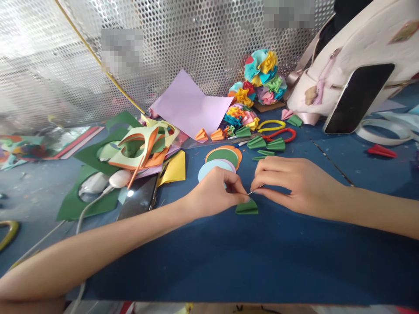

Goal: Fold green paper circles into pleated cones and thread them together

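Observation:
My left hand [218, 192] pinches a folded piece of green paper [247, 207] by its upper edge, just above the blue table. My right hand [288, 185] grips a thin, shiny needle [251, 192] between thumb and fingers, its tip pointing toward the paper. Whether the tip has gone into the paper I cannot tell. Behind my left hand lie stacked paper circles: a light blue circle [209, 168] in front and a green circle [223, 158] on an orange one. Several pleated green paper pieces [257, 142] rest beyond my right hand.
Red-handled scissors [288, 136] and a yellow handle [271, 125] lie behind. Paper pompoms [262, 67] are piled near the perforated metal wall [196, 35]. Cut paper scraps [131, 148] and a cable [81, 218] are at left; a phone [360, 98] leans on a white bag [314, 87].

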### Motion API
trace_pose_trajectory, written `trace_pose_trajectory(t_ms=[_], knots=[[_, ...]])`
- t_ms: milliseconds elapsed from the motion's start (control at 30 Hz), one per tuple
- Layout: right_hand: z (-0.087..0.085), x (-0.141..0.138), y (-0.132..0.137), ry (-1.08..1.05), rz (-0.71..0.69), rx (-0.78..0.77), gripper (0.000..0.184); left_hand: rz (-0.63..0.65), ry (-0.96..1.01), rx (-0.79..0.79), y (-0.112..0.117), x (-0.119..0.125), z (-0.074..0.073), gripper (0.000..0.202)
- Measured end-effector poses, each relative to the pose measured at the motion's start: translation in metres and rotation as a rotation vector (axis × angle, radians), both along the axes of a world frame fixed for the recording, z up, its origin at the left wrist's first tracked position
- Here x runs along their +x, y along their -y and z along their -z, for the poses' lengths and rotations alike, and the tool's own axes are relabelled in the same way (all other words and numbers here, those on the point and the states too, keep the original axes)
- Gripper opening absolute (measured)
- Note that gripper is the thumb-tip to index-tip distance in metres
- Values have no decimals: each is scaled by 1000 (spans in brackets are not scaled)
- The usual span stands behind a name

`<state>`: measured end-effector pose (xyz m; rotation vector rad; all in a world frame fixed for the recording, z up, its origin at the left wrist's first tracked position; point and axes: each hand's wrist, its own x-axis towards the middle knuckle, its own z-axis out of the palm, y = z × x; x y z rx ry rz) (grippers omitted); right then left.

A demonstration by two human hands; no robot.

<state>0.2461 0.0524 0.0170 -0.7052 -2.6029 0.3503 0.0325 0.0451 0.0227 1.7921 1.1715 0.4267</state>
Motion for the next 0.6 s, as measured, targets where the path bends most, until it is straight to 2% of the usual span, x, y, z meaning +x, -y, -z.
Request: trace_pose_trajectory(t_ms=[233,467,600], knots=[[1,-6,5,68,-5,-14,18,-14,77,-58,-2,0,4,15],[5,-10,4,45,36,-114,15,-4,99,150,-2,-2,11,17],[7,-9,1,19,14,-94,15,44,35,210,-1,-6,12,13]])
